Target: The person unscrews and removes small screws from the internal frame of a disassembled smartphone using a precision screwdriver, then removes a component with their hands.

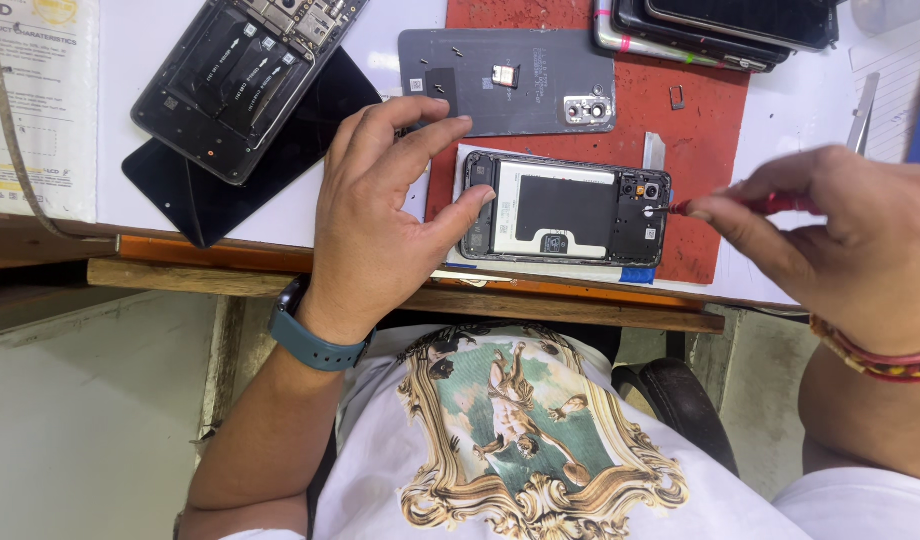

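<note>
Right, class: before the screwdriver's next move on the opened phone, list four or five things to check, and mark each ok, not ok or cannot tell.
1. Phone held steady: ok, left hand rests its thumb on the phone's left end.
2. Phone lying flat on the red mat: ok.
3. Screwdriver gripped: ok, right hand pinches it, tip at the phone's right edge.
4. Tip seated in a screw: cannot tell, too small.
5. Back cover out of the way: ok, it lies apart, above the phone.
</note>
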